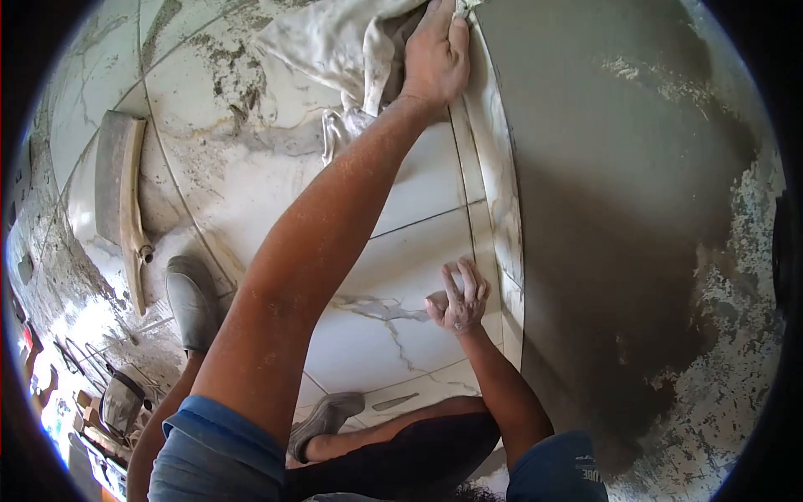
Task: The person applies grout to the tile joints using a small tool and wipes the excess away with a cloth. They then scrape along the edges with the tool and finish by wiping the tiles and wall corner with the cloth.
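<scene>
My left hand [435,63] reaches to the top edge of the view, beside a crumpled, whitish, dirty cloth [322,42]. Its fingers are drawn together at a small pale piece [466,7] that is partly cut off, near the upper end of the marbled skirting strip [499,180]. Lower down, my right hand [462,301] lies with spread fingers on the white marbled tiles [381,326], close to that strip, and holds nothing. Dust covers its fingers. Grey plaster [594,201] fills the surface right of the strip.
A long-handled flat tool [121,180] lies on dirty tiles at the left. My grey shoes [192,301] are below it and at the bottom centre. A dark bag [123,402] and cords sit at the lower left, near another person's hand [48,385]. Rough patches mark the far right.
</scene>
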